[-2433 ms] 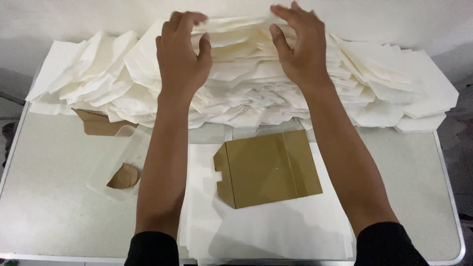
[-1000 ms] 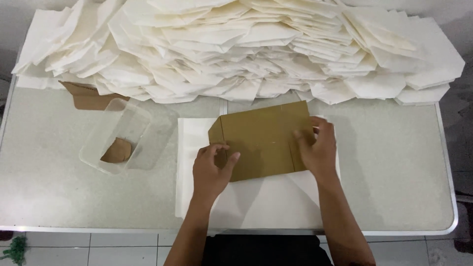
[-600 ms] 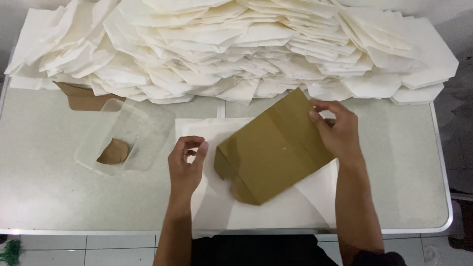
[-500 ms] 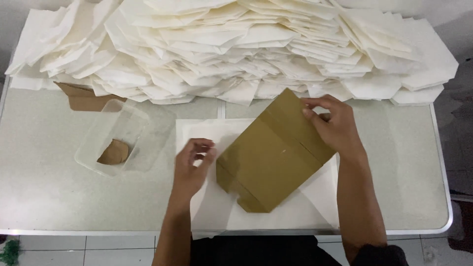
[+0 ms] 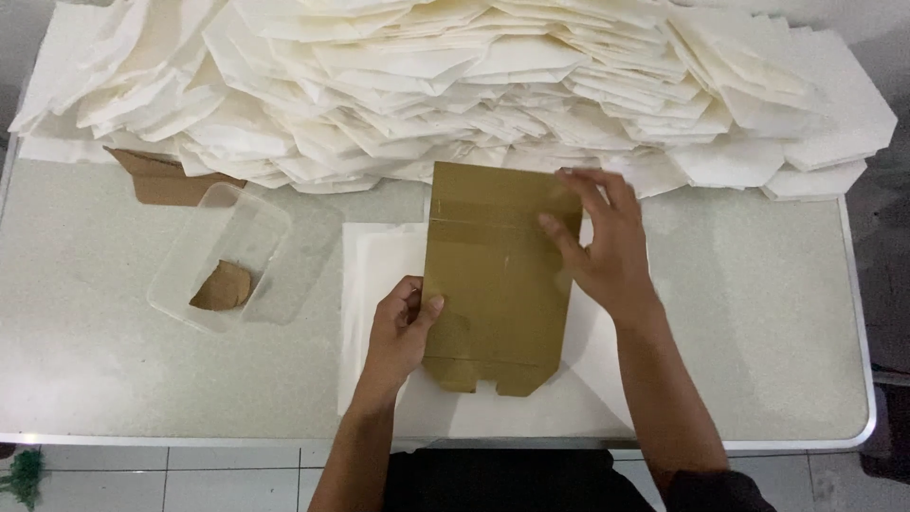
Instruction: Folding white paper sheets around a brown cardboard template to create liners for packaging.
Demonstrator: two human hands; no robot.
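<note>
While the table (image 5: 758,322) is seen from above, I begin at its left side, where a brown scrap (image 5: 161,180) lies partly under the paper pile and a clear tub (image 5: 223,256) stands just beside it with a small brown piece (image 5: 224,286) inside. Next come the white sheets (image 5: 374,275), lying flat near the front edge. The left hand (image 5: 403,327) rests at the left edge of the card (image 5: 498,275). Its fingers are curled and the thumb lies on top of the card, so it seems to pinch this edge, although the underside is hidden. The card is brown and flat, and it lies upright on the sheets in the middle of the table, with its notched end toward the person and its top end touching the pile (image 5: 474,85). The right hand (image 5: 602,251) lies on the upper right part of the card with the fingers spread and straight - it presses and does not grip. The big pile of folded white paper fills the whole back of the table. In my judgement the step in hand is to set the card square on the top sheet. A following move would need the card held steady with one hand - and only one sheet taken, because the sheets lie close on each other.
</note>
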